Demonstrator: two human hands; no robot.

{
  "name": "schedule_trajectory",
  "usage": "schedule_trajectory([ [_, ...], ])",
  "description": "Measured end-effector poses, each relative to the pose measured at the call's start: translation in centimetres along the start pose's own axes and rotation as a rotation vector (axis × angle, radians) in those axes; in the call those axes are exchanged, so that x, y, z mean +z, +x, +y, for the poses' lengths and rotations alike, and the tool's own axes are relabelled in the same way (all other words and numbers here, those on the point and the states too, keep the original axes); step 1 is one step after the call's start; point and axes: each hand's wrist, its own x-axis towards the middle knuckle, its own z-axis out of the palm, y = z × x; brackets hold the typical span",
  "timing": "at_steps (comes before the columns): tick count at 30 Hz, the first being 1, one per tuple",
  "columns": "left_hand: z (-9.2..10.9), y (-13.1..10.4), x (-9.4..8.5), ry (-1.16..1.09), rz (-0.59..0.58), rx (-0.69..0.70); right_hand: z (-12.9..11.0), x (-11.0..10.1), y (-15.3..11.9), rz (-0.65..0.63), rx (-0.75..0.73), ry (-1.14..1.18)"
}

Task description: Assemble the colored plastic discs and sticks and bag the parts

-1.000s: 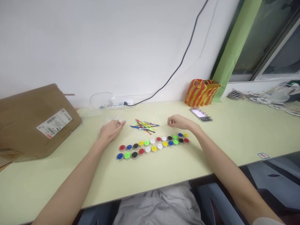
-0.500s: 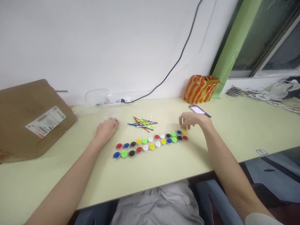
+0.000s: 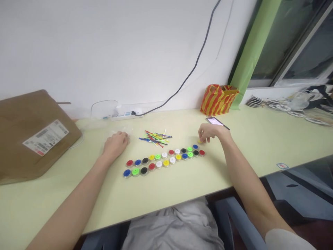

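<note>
Two rows of round coloured discs in clear cases lie on the pale table, among them a red disc (image 3: 202, 152) and a blue disc (image 3: 127, 173) at opposite ends of the near row. My right hand (image 3: 206, 132) pinches a yellow disc (image 3: 200, 141) just off the right end of the far row. Resting on the table left of a pile of coloured sticks (image 3: 156, 138) is my left hand (image 3: 116, 143), its fingers curled near a piece of clear plastic; whether anything is under them is hidden.
A cardboard box (image 3: 33, 135) fills the left side. A power strip (image 3: 126, 115) lies along the wall. At the back right are a striped bag (image 3: 217, 100) and a phone (image 3: 215, 121), with wheel-like parts (image 3: 281, 105) farther right.
My right hand has closed on the yellow disc and lifted it from the right end of the far row. The whole view has shifted slightly; my left hand stays in place.
</note>
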Motion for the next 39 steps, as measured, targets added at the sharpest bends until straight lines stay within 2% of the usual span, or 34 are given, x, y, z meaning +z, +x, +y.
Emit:
schedule_trajectory([
  [4, 0.3, -0.1, 0.0, 0.022, -0.003, 0.017, -1.1, 1.2, 1.1, 0.153, -0.052, -0.105],
  [10, 0.5, -0.5, 0.0, 0.038, 0.000, 0.038, -1.8, 1.6, 1.1, 0.156, -0.065, -0.161],
  [12, 0.5, -0.5, 0.0, 0.041, 0.003, 0.044, -2.1, 1.5, 0.8, 0.204, -0.073, -0.207],
  [14, 0.7, -0.6, 0.0, 0.046, 0.023, 0.048, -2.8, 1.6, 0.7, 0.321, -0.105, -0.235],
  [16, 1.3, -0.8, -0.4, 0.042, 0.092, 0.064, -4.1, 2.2, 0.7, 0.502, -0.170, -0.194],
  [18, 2.7, -1.1, -1.3, 0.004, 0.210, 0.122, -6.1, 3.2, 0.7, 0.690, -0.289, -0.046],
  [20, 4.6, -1.6, -2.4, -0.088, 0.301, 0.256, -8.3, 4.7, 0.6, 0.799, -0.471, 0.186],
  [22, 6.8, -2.4, -3.5, -0.203, 0.348, 0.416, -10.5, 6.3, 0.4, 0.819, -0.655, 0.381],
  [24, 8.8, -3.2, -4.1, -0.306, 0.392, 0.514, -12.1, 7.8, 0.0, 0.797, -0.779, 0.528],
  [27, 10.4, -4.0, -4.2, -0.380, 0.428, 0.607, -13.7, 8.9, -0.2, 0.714, -0.834, 0.680],
  [33, 9.7, -4.1, -4.1, -0.476, 0.487, 0.531, -15.2, 7.9, 0.2, 0.510, -0.840, 0.799],
  [39, 9.7, -4.3, -4.4, -0.500, 0.506, 0.538, -15.4, 7.8, -0.3, 0.534, -0.838, 0.762],
])
